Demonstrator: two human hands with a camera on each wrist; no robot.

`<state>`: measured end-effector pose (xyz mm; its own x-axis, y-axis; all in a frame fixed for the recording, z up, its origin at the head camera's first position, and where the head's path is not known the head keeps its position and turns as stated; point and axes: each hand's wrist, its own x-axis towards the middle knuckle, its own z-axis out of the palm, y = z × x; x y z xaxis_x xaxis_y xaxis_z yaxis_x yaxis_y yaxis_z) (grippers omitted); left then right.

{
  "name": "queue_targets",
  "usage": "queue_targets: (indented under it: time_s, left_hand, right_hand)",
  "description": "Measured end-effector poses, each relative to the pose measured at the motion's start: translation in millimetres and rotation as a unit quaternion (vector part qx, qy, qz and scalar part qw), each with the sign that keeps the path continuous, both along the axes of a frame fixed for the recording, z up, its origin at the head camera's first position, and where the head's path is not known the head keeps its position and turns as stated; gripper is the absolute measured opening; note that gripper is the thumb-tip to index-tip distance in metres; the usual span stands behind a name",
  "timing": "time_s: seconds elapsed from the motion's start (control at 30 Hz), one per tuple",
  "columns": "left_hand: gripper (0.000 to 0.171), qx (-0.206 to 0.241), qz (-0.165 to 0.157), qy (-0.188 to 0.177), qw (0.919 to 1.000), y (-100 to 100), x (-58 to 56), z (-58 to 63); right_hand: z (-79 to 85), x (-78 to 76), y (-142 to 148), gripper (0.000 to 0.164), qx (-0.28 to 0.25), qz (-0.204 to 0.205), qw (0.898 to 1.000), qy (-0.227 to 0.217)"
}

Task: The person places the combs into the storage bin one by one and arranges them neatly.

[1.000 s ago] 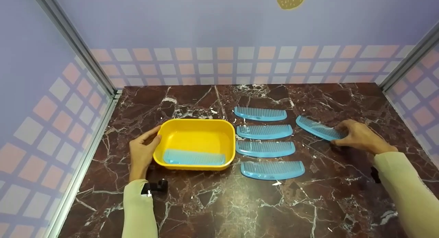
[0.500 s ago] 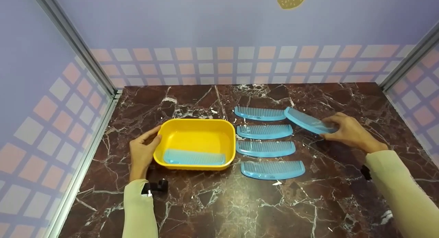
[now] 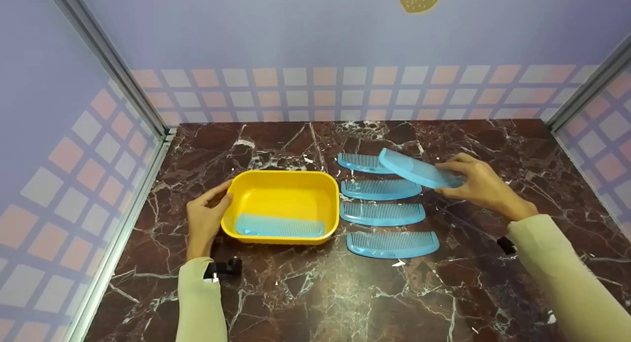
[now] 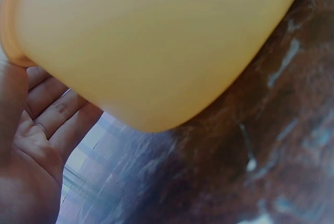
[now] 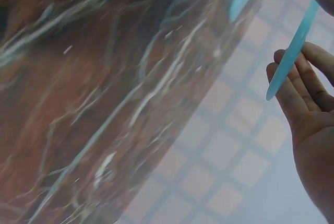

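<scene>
Right hand lifts a comb [image 3: 409, 167] over the row

The comb slants across the head view, its free end toward 10 o'clock and its other end in the right hand [image 3: 477, 185], which pinches it between thumb and fingers; the right wrist view shows it nearly edge-on and off the desk [image 3: 315, 300]. In the head view it overlaps two combs in a row: the farthest comb [image 3: 360, 162], at its 9 o'clock, and the second comb [image 3: 377, 189], at its 7 o'clock. Toward 6 o'clock from these lie the third comb [image 3: 382, 215] and the nearest comb [image 3: 393, 246]. All four are blue, with teeth toward 12 o'clock and smooth backs toward 6.

At 9 o'clock of the row, just beside it, stands a yellow tub [image 3: 286, 196]. Inside, along its 6 o'clock wall, lies one more comb, the tub comb [image 3: 280, 227]. The left hand [image 3: 205, 218] holds the tub at its 9 o'clock end, thumb at the rim and fingers against the outer wall.

Both arms wear pale sleeves [image 3: 201, 300]; a black mount [image 3: 224, 268] sits at the left wrist. The desk is dark red-brown with white veins. At 12 o'clock rises a lilac wall [image 3: 315, 36] with pink and white squares and, toward 1 o'clock, a doughnut picture [image 3: 409, 6].
</scene>
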<state>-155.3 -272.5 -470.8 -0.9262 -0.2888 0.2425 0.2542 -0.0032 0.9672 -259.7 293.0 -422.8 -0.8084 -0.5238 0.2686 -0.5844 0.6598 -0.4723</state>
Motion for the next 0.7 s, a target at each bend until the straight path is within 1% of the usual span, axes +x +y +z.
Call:
queue_targets:
  time_s: [0.27, 0.5, 0.7]
  left_hand:
    - [0.032, -0.004, 0.002, 0.005, 1.0, 0.3, -0.5, -0.2]
    - [0.033, 0.003, 0.003, -0.008, 1.0, 0.1, -0.6, 0.2]
    - [0.033, 0.0, 0.006, -0.005, 1.0, 0.6, -0.4, 1.1]
  right_hand:
    - [9.9, 4.1, -33.9, 0.056, -0.022, 0.034, 0.999, 0.021]
    - [13.0, 9.3, -68.5, 0.059, -0.04, 0.068, 0.997, 0.016]
    - [15.3, 14.7, -100.5, 0.057, -0.048, 0.099, 0.994, 0.019]
